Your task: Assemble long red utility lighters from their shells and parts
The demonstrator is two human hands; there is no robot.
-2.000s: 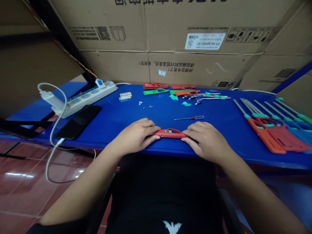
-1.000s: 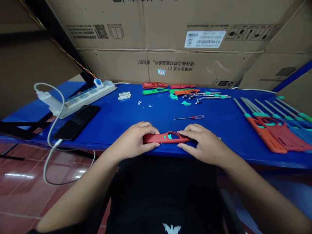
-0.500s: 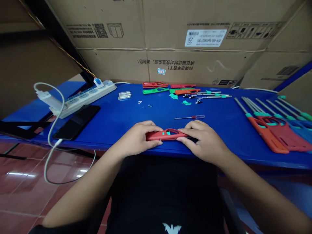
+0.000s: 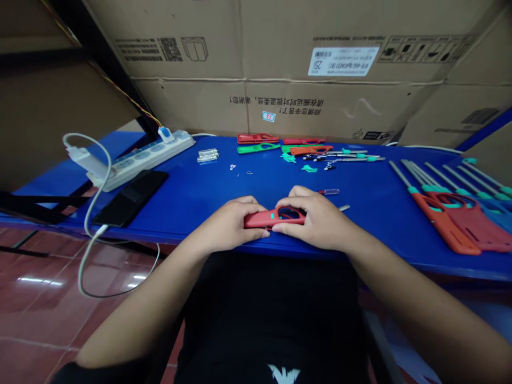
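While you hold the red lighter body [image 4: 258,219] near the front edge of the bench [image 4: 180,197], your left hand [image 4: 228,224] wraps its end, and the fingers of your right hand [image 4: 314,218] curve over the top beside the open loop, pinching it. At the right side, the complete lighters [image 4: 444,224] seem already finished; at the far side, the loose shells [image 4: 258,138] and metal rods [image 4: 348,158] seem still left.

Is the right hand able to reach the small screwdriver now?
Probably yes: the right hand is just beside the screwdriver, with nothing between them, though it would first have to let go of the red lighter.
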